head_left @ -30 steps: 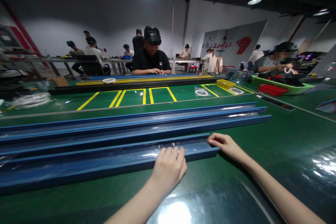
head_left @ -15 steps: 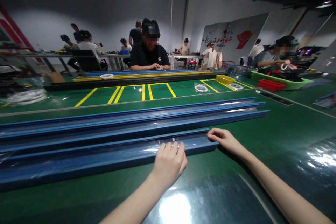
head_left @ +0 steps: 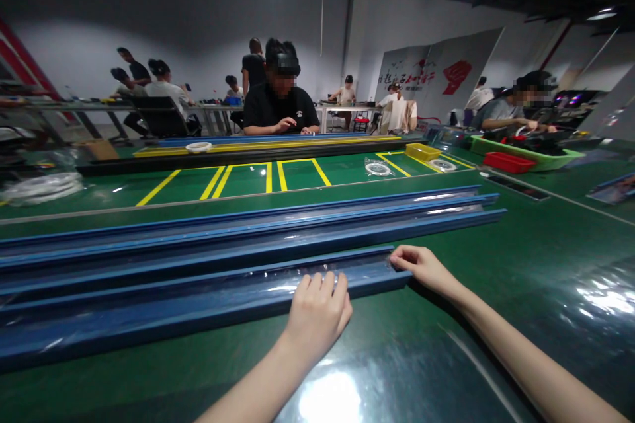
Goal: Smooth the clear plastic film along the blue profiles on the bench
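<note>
A long blue channel (head_left: 149, 319) lies nearest me on the green table, its trough lined with clear plastic film (head_left: 278, 279). Over its near edge, close to the right end, my left hand (head_left: 320, 314) is closed, fingers curled into the trough and tips partly hidden. At the channel's right end, my right hand (head_left: 421, 266) pinches with thumb and forefinger at what looks like the end of the film. Just beyond lie more blue channels (head_left: 347, 230), side by side and also shiny inside.
Yellow tape (head_left: 269, 178) marks the green table (head_left: 496, 277) further off. Coils in clear wrap (head_left: 378, 168), a yellow tray (head_left: 421, 151), a red tray (head_left: 508, 162) and a green basin (head_left: 560, 157) stand beyond. A co-worker (head_left: 280, 102) sits opposite, another (head_left: 516, 106) at the right.
Both my hands stay almost where they were on the near channel. The view has shifted slightly. The co-worker opposite has raised one hand a little.
</note>
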